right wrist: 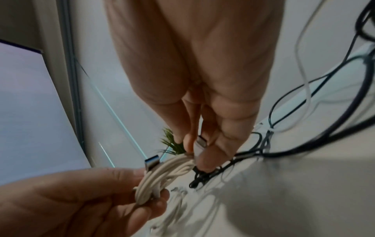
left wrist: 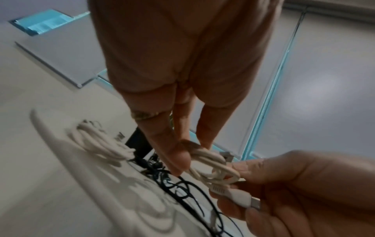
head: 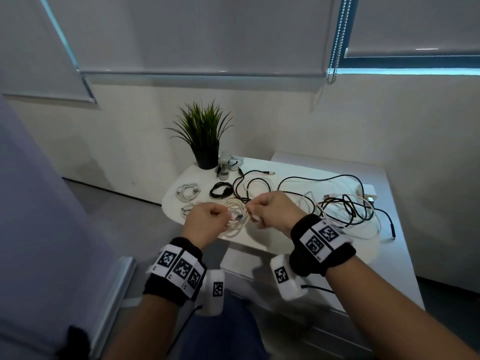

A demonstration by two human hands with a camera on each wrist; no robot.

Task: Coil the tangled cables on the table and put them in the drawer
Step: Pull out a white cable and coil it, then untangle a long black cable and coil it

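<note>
A coiled white cable [head: 237, 216] hangs just above the near edge of the white table [head: 259, 241], held between both hands. My left hand [head: 220, 216] pinches one side of the coil [left wrist: 205, 158] with fingers and thumb. My right hand [head: 255, 214] grips the other side and pinches the cable's white plug end [right wrist: 199, 147]. A metal USB plug [right wrist: 152, 162] sticks out of the coil by the left fingers. A tangle of loose black and white cables [head: 345, 206] lies on the table's right half. No drawer is clearly seen.
Two white coiled cables [head: 187, 190] [head: 188, 207] and a black coiled cable [head: 220, 190] lie on the table's left part. A potted plant [head: 205, 136] and small grey items [head: 228, 165] stand at the back. A white adaptor [head: 367, 193] sits far right.
</note>
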